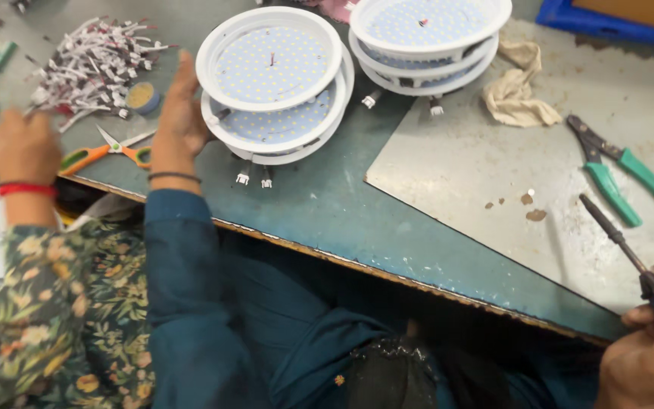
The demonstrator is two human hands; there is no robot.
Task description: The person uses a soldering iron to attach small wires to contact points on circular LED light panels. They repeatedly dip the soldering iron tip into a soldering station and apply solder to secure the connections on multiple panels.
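Nearby, right hand (649,360) grips soldering iron (622,246), tip angled up-left over bare metal sheet (456,159); left hand (179,113), fingers open, touches stacked lamps (274,83).

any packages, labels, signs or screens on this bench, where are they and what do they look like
No clear package, label, sign or screen shows.
Small round tin: open, yellowish inside, blue rim, beside the wire pile at upper left, just above the left hand.
Blue tray edge: top right corner, contents hidden.
Right hand: bottom right, holds a blue-handled tool.
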